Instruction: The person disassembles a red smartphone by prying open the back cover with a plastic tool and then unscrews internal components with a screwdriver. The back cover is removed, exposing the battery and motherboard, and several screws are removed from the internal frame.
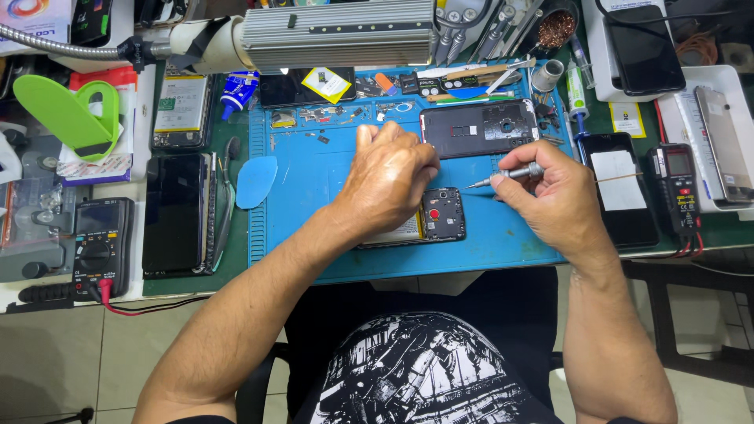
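Black printed shirt nearest, with both bare forearms reaching forward over the counter [236, 259] onto a blue mat [314, 177]. Left hand [389, 177] laid knuckles-up on an opened phone [444, 213], fingers curled together and pressing it flat against the mat; cannot tell whether anything small is pinched beneath them. Phone lying near the mat's front edge, its dark camera end with a red dot showing just right of that hand, the rest hidden under the palm. Right hand [554, 196] clamped on a slim silver screwdriver [514, 173], shaft pinched between thumb and fingers, tip pointing left and held just above and to the right of the phone, apart from it. Judged from this: fine driver work on the exposed end of the phone, tool poised but not seated. Any contact there calling for a steady aim onto a very small target, a firm hold-down from the left, and care with loose screws and bits strewn on the mat. Behind the hands, a second phone shell [477, 128], empty and face-up. Well apart on the left, a blue pick [256, 180] and a multimeter [98, 243]; on the right, a dark phone [620, 188] beside another meter [677, 184].
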